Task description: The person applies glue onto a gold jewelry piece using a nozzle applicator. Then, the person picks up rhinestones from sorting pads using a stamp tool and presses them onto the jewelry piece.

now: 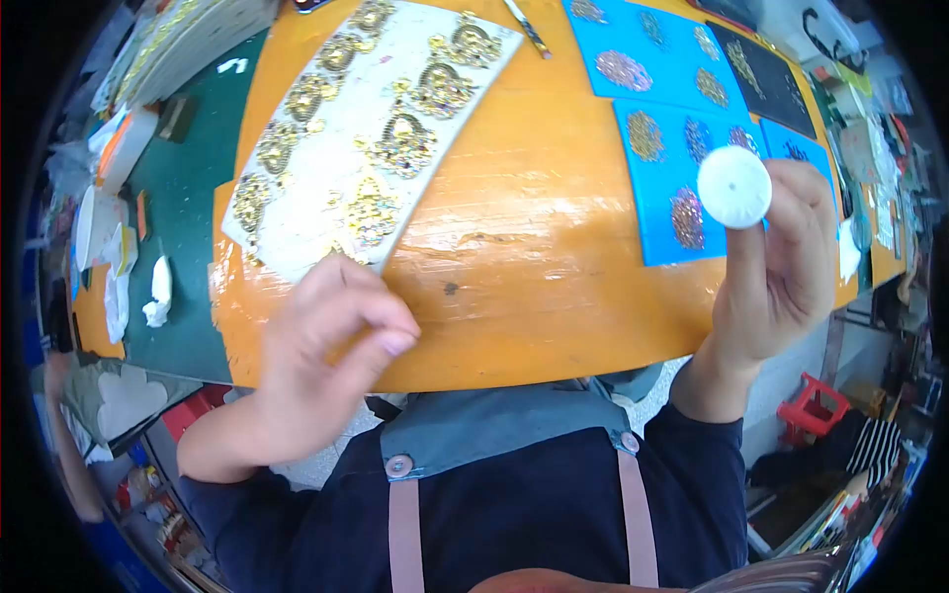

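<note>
My right hand [786, 257] is raised over the right of the table, its thumb and fingers closed on a round white cap [734, 187] with a small dark dot in its centre. Behind it lie blue trays [652, 237] bearing small heaps of coloured beads or rhinestones [687, 217]. My left hand [331, 346] hovers near the front edge of a white board [341, 168], thumb and index tips pinched together; anything between them is too small to make out. Two rows of gold jewelled ornaments [400, 143] run along this board.
The orange table [534, 198] has a green mat [188, 217] on its left. A pencil-like tool [529, 30] lies at the back. A black tray [761, 79] stands at the back right. A crumpled white tube or wrapper [158, 292] rests on the mat. Red stools [816, 403] stand on the floor.
</note>
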A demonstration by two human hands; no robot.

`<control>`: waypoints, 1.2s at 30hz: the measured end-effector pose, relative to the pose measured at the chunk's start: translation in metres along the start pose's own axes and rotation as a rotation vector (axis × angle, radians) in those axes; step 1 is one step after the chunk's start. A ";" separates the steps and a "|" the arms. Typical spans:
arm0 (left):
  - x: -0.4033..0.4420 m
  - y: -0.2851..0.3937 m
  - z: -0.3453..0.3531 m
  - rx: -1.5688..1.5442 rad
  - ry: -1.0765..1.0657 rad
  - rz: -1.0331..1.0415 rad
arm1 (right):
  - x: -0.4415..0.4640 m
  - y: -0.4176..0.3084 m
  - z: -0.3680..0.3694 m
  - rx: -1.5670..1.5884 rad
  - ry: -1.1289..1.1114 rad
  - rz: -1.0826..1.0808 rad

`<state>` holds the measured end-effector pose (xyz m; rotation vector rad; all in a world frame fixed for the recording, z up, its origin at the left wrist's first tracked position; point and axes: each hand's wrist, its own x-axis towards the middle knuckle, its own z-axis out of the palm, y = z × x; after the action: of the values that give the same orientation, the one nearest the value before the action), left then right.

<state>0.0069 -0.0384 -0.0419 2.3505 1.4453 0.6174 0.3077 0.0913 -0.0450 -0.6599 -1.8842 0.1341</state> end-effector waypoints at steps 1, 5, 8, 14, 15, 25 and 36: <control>0.003 0.003 -0.007 -0.555 0.076 -0.265 | -0.001 -0.001 0.000 0.008 -0.002 0.013; 0.006 -0.004 -0.009 -1.616 0.206 -0.555 | 0.001 -0.007 -0.002 -0.014 -0.041 0.040; 0.013 0.001 -0.007 -1.687 0.227 -0.588 | 0.003 -0.006 -0.003 -0.004 -0.069 0.025; 0.014 -0.003 -0.005 -1.809 0.151 -0.516 | 0.002 -0.004 -0.003 -0.018 -0.105 0.028; 0.014 -0.004 -0.005 -1.821 0.131 -0.502 | 0.002 -0.003 -0.003 -0.015 -0.108 0.030; 0.014 -0.001 -0.006 -1.783 0.060 -0.462 | 0.005 -0.008 -0.005 -0.046 -0.135 0.050; 0.040 0.016 -0.022 -1.292 0.174 -0.538 | -0.065 0.004 -0.079 -0.581 0.243 0.067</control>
<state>0.0239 -0.0092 -0.0080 0.8980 1.0857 1.1294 0.3960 0.0454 -0.0678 -1.0779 -1.6628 -0.4494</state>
